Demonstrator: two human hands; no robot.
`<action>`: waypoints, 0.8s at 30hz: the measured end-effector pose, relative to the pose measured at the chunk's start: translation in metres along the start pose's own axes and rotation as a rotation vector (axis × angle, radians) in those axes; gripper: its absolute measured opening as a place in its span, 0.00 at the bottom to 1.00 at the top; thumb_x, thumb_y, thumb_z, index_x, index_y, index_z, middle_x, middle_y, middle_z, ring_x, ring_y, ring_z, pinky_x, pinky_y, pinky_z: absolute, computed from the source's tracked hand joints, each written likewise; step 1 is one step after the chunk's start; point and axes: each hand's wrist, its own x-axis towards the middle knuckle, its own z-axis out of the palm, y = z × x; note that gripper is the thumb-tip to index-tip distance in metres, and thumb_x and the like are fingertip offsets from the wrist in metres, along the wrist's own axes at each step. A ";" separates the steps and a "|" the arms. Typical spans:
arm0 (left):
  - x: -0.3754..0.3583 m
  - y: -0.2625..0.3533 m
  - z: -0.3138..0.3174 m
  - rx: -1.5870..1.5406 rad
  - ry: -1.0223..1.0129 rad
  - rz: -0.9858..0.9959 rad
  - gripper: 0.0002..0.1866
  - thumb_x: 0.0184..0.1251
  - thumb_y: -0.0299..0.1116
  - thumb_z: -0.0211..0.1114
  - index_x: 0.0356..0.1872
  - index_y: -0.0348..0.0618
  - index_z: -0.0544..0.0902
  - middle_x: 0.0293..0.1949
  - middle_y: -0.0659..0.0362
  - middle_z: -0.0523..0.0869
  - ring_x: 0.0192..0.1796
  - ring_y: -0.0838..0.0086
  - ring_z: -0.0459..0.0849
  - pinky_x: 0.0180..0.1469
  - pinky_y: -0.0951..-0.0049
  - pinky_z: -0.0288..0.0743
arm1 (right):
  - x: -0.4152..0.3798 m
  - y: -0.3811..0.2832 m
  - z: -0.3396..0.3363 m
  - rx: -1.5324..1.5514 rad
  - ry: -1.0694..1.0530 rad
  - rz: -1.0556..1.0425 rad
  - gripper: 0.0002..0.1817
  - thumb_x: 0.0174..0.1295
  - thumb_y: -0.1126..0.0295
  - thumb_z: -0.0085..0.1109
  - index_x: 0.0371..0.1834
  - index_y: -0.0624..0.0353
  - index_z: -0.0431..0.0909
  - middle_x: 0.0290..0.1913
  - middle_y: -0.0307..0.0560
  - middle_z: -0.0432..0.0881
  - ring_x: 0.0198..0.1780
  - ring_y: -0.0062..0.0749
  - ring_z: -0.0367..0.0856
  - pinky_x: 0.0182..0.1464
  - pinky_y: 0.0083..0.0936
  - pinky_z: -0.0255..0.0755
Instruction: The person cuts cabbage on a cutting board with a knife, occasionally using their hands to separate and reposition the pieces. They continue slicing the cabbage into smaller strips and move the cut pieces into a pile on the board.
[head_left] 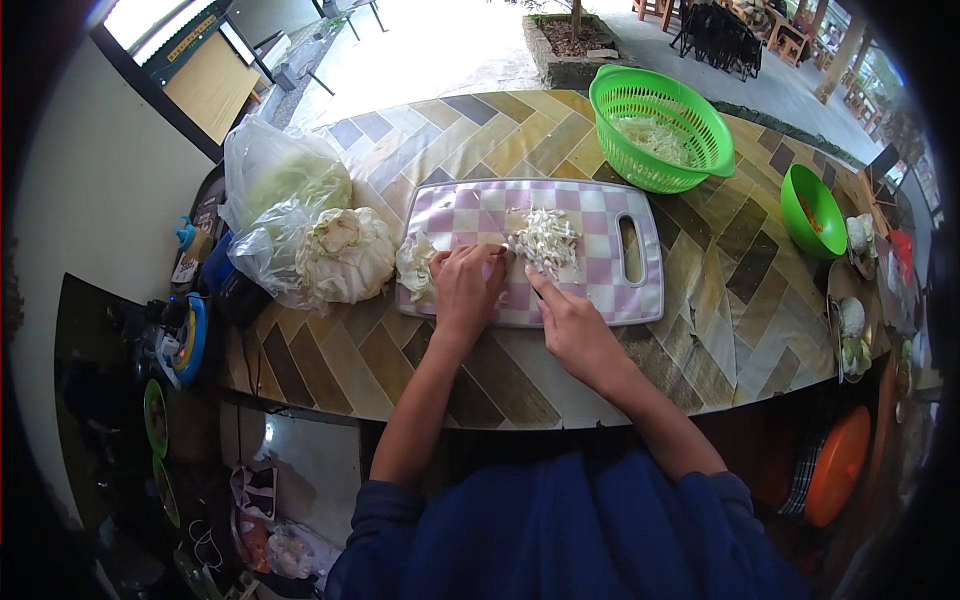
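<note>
A checkered pink-and-white cutting board (610,300) lies on the table in front of me. My left hand (468,285) presses down on a piece of cabbage, mostly hidden under its curled fingers. In my right hand (575,335) is a knife (541,294), with the index finger stretched along it; little of its blade shows. Shredded cabbage (546,238) is heaped just beyond the knife. Loose cabbage leaves (415,265) lie at the board's left edge, beside my left hand. Left of the board sits a cabbage head (347,255), close to a clear plastic bag (280,175) with pale green contents.
A green colander (710,130) with pale shreds in it stands at the back right of the tiled table (510,375). Farther right is a green bowl (812,210) with orange bits inside. A blue roll of tape (192,340) and other items crowd the left side.
</note>
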 end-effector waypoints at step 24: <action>0.001 -0.001 0.002 0.001 -0.003 -0.018 0.10 0.63 0.38 0.65 0.39 0.45 0.88 0.40 0.59 0.90 0.49 0.64 0.84 0.56 0.62 0.63 | -0.029 -0.016 0.008 0.045 0.039 0.028 0.28 0.72 0.71 0.47 0.76 0.51 0.60 0.39 0.66 0.78 0.41 0.65 0.80 0.47 0.53 0.73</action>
